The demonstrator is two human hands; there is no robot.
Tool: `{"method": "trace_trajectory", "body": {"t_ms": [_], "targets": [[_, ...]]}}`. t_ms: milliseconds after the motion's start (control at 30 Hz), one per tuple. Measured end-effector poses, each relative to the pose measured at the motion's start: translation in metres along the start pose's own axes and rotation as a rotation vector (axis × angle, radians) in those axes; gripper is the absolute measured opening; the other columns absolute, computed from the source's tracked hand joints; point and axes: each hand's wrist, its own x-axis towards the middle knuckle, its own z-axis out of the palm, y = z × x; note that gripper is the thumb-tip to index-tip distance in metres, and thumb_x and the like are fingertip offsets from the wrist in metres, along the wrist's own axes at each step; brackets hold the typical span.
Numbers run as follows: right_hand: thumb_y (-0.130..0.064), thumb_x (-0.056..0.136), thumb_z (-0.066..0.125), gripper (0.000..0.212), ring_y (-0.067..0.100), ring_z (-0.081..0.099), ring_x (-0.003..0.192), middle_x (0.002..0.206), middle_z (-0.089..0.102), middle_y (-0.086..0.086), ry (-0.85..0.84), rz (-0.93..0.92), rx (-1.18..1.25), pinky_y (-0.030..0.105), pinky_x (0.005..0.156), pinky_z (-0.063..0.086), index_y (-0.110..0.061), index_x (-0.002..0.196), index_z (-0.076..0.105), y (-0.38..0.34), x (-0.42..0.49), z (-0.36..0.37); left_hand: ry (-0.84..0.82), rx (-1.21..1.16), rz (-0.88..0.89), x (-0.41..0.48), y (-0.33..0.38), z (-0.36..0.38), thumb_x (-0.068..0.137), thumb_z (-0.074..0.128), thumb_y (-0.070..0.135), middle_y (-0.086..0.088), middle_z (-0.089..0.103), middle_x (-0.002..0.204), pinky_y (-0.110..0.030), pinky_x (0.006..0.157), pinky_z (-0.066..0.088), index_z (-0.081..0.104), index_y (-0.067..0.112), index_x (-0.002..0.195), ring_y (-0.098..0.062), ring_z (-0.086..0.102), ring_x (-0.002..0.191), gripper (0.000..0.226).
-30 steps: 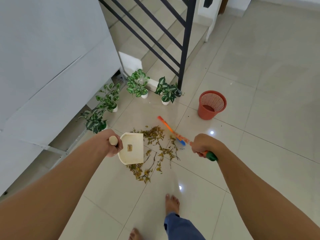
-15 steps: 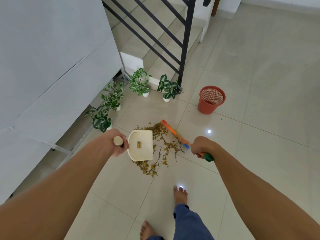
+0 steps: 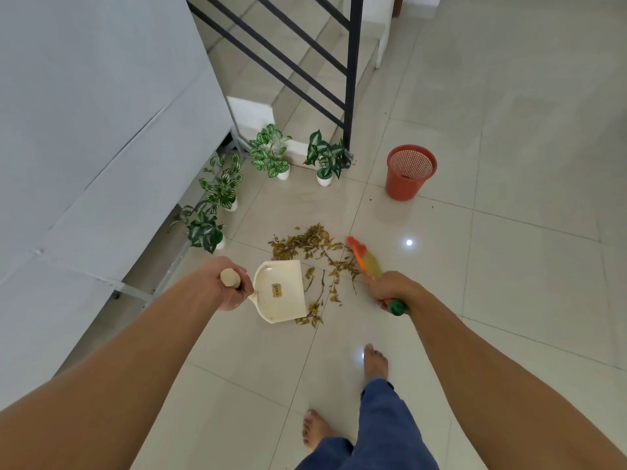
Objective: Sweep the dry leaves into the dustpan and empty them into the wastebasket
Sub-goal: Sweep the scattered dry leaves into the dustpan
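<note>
2 forearms in shot, both bare right to the frame edge: left forearm [image 3: 135, 361], right forearm [image 3: 492, 378]. Left hand [image 3: 230, 283] and right hand [image 3: 390, 288] are bare too, wrists uncovered. Legwear is blue trousers [image 3: 383, 425], loose cut with soft folds and the same shade on both legs. Probably denim, but wide-angle blur makes the fabric hard to call. Plain hem sits at the ankle on the right leg. 2 bare feet: right foot [image 3: 375, 362], left foot [image 3: 317, 432], toes visible on both.
</note>
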Motion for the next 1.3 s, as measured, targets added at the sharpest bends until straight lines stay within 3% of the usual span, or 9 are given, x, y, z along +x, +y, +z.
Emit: {"method": "trace_trajectory", "body": {"t_ms": [100,267,333,433,667,767,900,1000,1300], "targets": [[0.001,0.088,0.049,0.006,0.015,0.051,0.044,0.067,0.054,0.011,0.016,0.041,0.14,0.017,0.038,0.038,-0.002,0.084,0.051,0.001,-0.011,0.003,-0.003,0.004,-0.01,-0.004,-0.002,-0.006,0.091,0.048,-0.006,-0.006,0.045,0.076,-0.014,0.034,0.044,0.05,0.006,0.086,-0.008,0.041,0.05,0.013],[-0.001,0.089,0.053,0.012,0.017,0.051,0.046,0.063,0.055,0.011,0.055,0.049,0.112,0.021,0.043,0.041,-0.003,0.077,0.05,-0.001,-0.023,-0.006,0.008,-0.006,-0.011,-0.011,0.0,-0.01,0.09,0.048,-0.006,-0.006,0.045,0.075,-0.014,0.033,0.043,0.049,0.007,0.082,-0.01,0.041,0.051,0.015],[-0.001,0.09,0.051,0.002,0.016,0.053,0.048,0.063,0.056,0.01,0.076,0.066,0.11,0.024,0.046,0.042,0.0,0.088,0.052,-0.004,-0.023,-0.004,0.006,-0.01,-0.013,-0.011,0.0,-0.013,0.09,0.049,-0.007,-0.006,0.045,0.076,-0.014,0.034,0.044,0.049,0.007,0.083,-0.01,0.041,0.051,0.015],[0.002,0.09,0.045,0.013,0.015,0.052,0.049,0.07,0.054,0.012,0.051,0.091,0.295,0.02,0.039,0.04,0.001,0.102,0.052,-0.002,-0.017,0.006,0.004,-0.008,-0.005,-0.008,0.002,-0.016,0.09,0.05,-0.006,-0.006,0.046,0.077,-0.015,0.036,0.046,0.05,0.007,0.086,-0.011,0.042,0.05,0.014],[-0.001,0.09,0.047,0.01,0.009,0.047,0.038,0.065,0.05,0.009,-0.004,0.125,0.662,0.018,0.036,0.039,0.001,0.087,0.056,0.006,-0.008,0.017,0.006,0.003,0.013,-0.005,0.008,-0.014,0.09,0.05,-0.005,-0.006,0.044,0.074,-0.014,0.034,0.043,0.049,0.007,0.085,-0.011,0.041,0.049,0.013],[0.002,0.087,0.049,0.011,0.007,0.046,0.031,0.07,0.051,0.009,0.01,0.139,0.639,0.015,0.035,0.039,0.0,0.096,0.056,0.01,-0.007,0.007,0.01,0.011,0.014,-0.005,0.01,-0.012,0.089,0.05,-0.005,-0.006,0.044,0.074,-0.014,0.034,0.043,0.049,0.007,0.085,-0.011,0.041,0.048,0.013],[0.003,0.089,0.047,0.006,0.014,0.047,0.045,0.071,0.049,0.012,0.028,0.101,0.483,0.013,0.034,0.037,-0.002,0.088,0.05,0.003,-0.016,0.001,0.009,0.021,0.027,-0.007,0.01,-0.012,0.089,0.05,-0.006,-0.007,0.044,0.075,-0.014,0.034,0.043,0.05,0.006,0.084,-0.011,0.041,0.049,0.013],[0.003,0.089,0.046,0.014,0.015,0.05,0.05,0.073,0.053,0.012,0.03,0.08,0.361,0.015,0.035,0.039,0.002,0.102,0.053,-0.003,-0.018,0.009,0.005,0.016,0.034,-0.008,0.01,-0.015,0.09,0.049,-0.006,-0.006,0.044,0.074,-0.013,0.033,0.042,0.049,0.006,0.084,-0.01,0.041,0.049,0.013],[0.003,0.088,0.045,0.012,0.008,0.046,0.034,0.068,0.051,0.01,-0.017,0.09,0.69,0.016,0.036,0.039,0.001,0.094,0.056,-0.004,-0.023,0.044,0.006,-0.003,0.033,-0.007,0.01,-0.036,0.09,0.05,-0.005,-0.006,0.044,0.074,-0.013,0.033,0.042,0.05,0.007,0.084,-0.01,0.04,0.049,0.013]]}}
